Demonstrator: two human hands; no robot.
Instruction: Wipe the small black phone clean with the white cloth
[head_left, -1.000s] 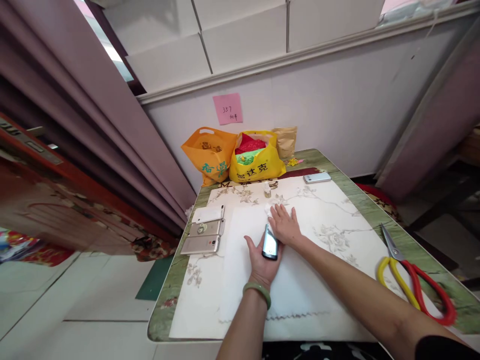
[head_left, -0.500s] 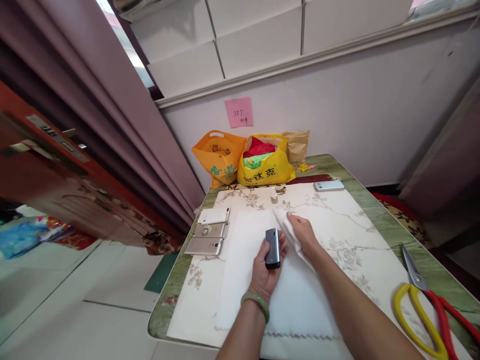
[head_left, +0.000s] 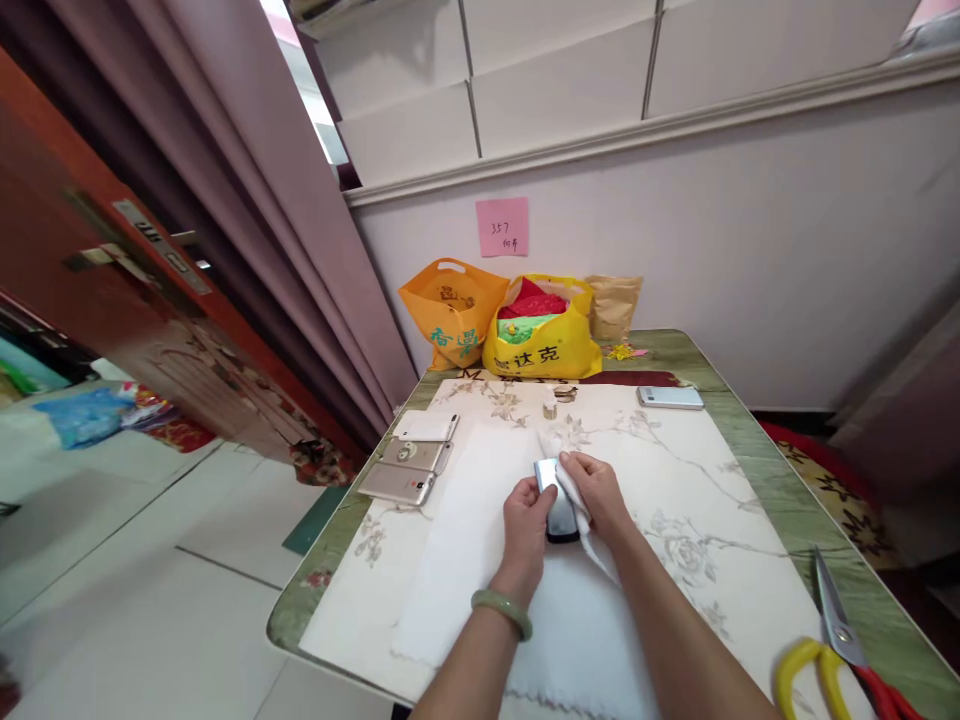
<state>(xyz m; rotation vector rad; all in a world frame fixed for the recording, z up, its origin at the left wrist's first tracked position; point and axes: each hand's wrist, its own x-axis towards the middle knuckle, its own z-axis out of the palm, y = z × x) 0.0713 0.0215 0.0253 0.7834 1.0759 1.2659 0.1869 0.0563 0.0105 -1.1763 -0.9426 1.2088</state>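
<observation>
My left hand (head_left: 525, 525) grips a silver-grey mobile phone (head_left: 561, 520) with a dark lower end, its thumb lying across the phone's face. Pinched in my right hand (head_left: 598, 490) is a fold of white cloth (head_left: 576, 492), pressed against the phone's right side and upper face. Beneath both hands a white cloth (head_left: 472, 560) with a zigzag edge is spread flat. Whether the fold belongs to this same cloth I cannot tell. Three phones (head_left: 397, 483) lie in a row to the left.
Big scissors (head_left: 844, 635) with yellow and red handles lie at the right front. A silver phone (head_left: 670, 398) rests at the back right, a small bottle (head_left: 550, 404) at the back middle. Behind stand an orange bag (head_left: 454, 315), a yellow bag (head_left: 540, 335) and a brown packet (head_left: 615, 305).
My right hand has brought the cloth fold leftward onto the phone, which it was apart from before. My left thumb has moved onto the phone's face. The view has shifted slightly.
</observation>
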